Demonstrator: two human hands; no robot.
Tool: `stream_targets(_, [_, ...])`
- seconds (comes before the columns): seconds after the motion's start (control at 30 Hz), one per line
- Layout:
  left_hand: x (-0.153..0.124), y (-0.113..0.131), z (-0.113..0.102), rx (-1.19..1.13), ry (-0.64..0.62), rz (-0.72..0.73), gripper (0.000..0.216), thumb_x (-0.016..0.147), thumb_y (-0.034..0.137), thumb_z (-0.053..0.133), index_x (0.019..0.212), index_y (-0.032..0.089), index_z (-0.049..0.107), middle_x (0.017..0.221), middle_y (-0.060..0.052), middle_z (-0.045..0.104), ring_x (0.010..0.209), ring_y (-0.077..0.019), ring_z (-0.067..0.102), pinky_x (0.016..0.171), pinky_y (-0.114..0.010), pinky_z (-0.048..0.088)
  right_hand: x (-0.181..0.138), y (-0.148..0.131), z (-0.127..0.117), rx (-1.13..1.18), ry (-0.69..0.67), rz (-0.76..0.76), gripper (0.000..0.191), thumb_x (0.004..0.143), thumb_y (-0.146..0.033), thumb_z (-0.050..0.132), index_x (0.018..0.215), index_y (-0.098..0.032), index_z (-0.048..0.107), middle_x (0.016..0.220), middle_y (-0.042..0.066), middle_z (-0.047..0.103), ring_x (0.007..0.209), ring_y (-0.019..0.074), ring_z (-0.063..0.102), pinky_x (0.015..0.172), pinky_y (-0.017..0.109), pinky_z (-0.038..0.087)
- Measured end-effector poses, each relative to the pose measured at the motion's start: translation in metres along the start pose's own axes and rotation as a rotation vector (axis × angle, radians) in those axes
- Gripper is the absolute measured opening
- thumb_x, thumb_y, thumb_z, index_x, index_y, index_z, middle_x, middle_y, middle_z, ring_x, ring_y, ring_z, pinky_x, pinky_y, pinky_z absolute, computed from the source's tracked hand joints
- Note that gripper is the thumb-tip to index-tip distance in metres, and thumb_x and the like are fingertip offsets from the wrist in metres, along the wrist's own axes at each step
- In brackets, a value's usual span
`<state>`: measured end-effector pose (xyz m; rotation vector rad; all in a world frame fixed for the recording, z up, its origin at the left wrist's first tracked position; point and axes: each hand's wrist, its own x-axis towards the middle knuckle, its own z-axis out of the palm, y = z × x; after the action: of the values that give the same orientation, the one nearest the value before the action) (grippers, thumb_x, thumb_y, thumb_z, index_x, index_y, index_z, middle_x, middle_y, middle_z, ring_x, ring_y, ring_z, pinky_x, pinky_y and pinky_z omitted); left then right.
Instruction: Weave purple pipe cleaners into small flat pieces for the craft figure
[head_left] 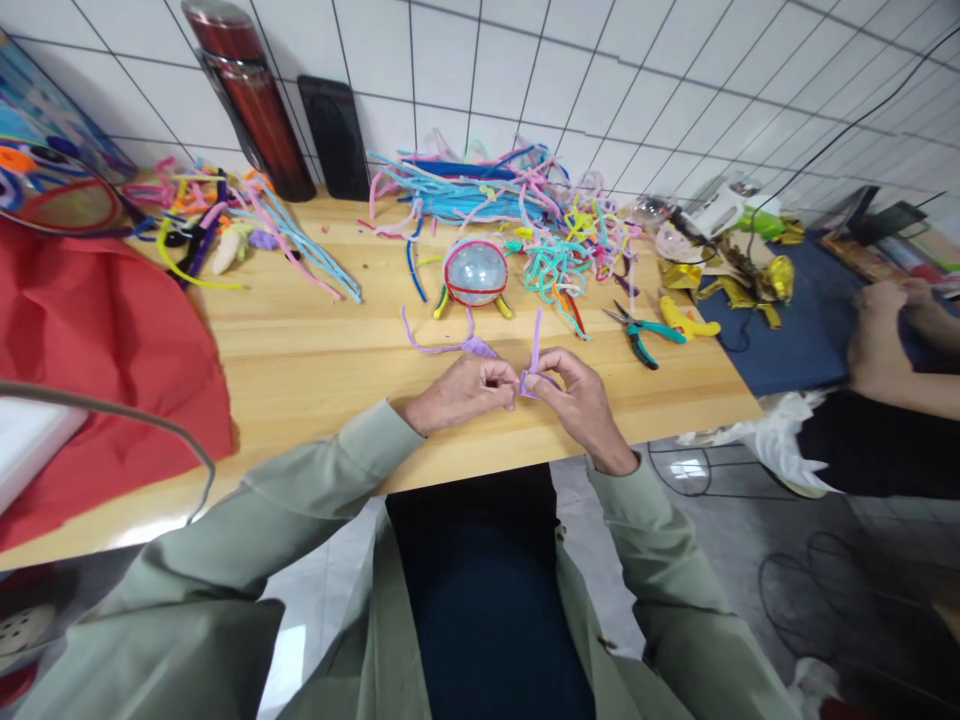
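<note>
Both my hands meet over the front of the wooden table. Between thumb and fingers, my right hand (574,392) pinches a purple pipe cleaner (537,340), one end of which sticks up. My left hand (469,393) is closed in a pinch at the left side of that pipe cleaner; whether it grips the fuzzy stem is hard to see. Just beyond my left hand lies a twisted purple pipe cleaner piece (477,346) with curling ends. Farther back sits a clear ball (477,274) banded with red pipe cleaner, yellow-green pieces showing beneath it.
Pliers (643,331) and a yellow glue gun (687,319) lie to the right. Heaps of coloured pipe cleaners (465,190) line the wall, near a phone (334,138) and a red thermos (251,100). Red cloth (112,370) covers the left side. Another person's arm (892,350) is at far right.
</note>
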<state>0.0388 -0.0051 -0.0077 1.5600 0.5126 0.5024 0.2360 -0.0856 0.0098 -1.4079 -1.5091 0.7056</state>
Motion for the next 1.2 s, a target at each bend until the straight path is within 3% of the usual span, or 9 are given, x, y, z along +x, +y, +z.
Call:
stream_targets(0.23, [-0.001, 0.001, -0.001, 0.056, -0.019, 0.034, 0.009, 0.084, 0.022, 0.062, 0.078, 0.018, 0.067, 0.072, 0.001, 0.067, 0.066, -0.0121, 0.057, 0.067, -0.026, 0.042, 0.0, 0.009, 0.005, 0.262, -0.039, 0.195, 0.027, 0.085, -0.043, 0.082, 0.085, -0.025, 0.062, 0.08, -0.002, 0.063, 0.075, 0.0167, 0.06, 0.073, 0.032, 0.051])
stream_targets(0.37, [-0.001, 0.002, 0.001, 0.03, -0.008, 0.034, 0.008, 0.084, 0.024, 0.064, 0.083, 0.017, 0.068, 0.075, 0.001, 0.068, 0.069, -0.012, 0.057, 0.07, -0.026, 0.044, 0.001, 0.007, 0.007, 0.303, -0.007, 0.198, 0.026, 0.083, -0.039, 0.084, 0.082, -0.024, 0.062, 0.075, -0.003, 0.061, 0.07, 0.0143, 0.056, 0.069, 0.03, 0.047])
stream_targets(0.53, [-0.001, 0.003, 0.004, 0.039, 0.037, 0.007, 0.014, 0.086, 0.029, 0.067, 0.08, 0.016, 0.066, 0.07, 0.003, 0.062, 0.064, -0.01, 0.052, 0.064, -0.023, 0.04, 0.002, 0.007, 0.009, 0.324, 0.007, 0.224, 0.027, 0.08, -0.039, 0.085, 0.08, -0.024, 0.063, 0.072, -0.004, 0.06, 0.067, 0.0139, 0.053, 0.067, 0.03, 0.045])
stream_targets(0.73, [-0.002, 0.0, 0.003, 0.086, 0.029, 0.029, 0.014, 0.088, 0.024, 0.063, 0.077, 0.017, 0.065, 0.073, 0.0, 0.068, 0.068, -0.0113, 0.059, 0.066, -0.023, 0.044, 0.008, 0.005, 0.007, 0.393, 0.014, 0.271, 0.022, 0.076, -0.036, 0.084, 0.079, -0.024, 0.065, 0.073, -0.003, 0.064, 0.068, 0.014, 0.056, 0.066, 0.029, 0.046])
stream_targets(1.0, [-0.003, 0.005, 0.004, 0.118, -0.016, 0.04, 0.011, 0.087, 0.02, 0.06, 0.077, 0.017, 0.062, 0.072, 0.002, 0.062, 0.067, -0.0111, 0.053, 0.064, -0.024, 0.04, 0.012, 0.011, 0.009, 0.406, 0.019, 0.283, 0.014, 0.074, -0.031, 0.079, 0.078, -0.024, 0.067, 0.07, -0.005, 0.062, 0.064, 0.0129, 0.054, 0.065, 0.028, 0.044])
stream_targets(1.2, [-0.001, 0.004, 0.003, 0.116, 0.024, 0.025, 0.012, 0.088, 0.023, 0.057, 0.077, 0.018, 0.057, 0.072, 0.003, 0.057, 0.068, -0.0114, 0.05, 0.066, -0.025, 0.04, 0.011, 0.017, 0.009, 0.428, 0.073, 0.218, 0.012, 0.075, -0.03, 0.078, 0.078, -0.023, 0.068, 0.076, -0.002, 0.066, 0.073, 0.0151, 0.058, 0.07, 0.03, 0.047])
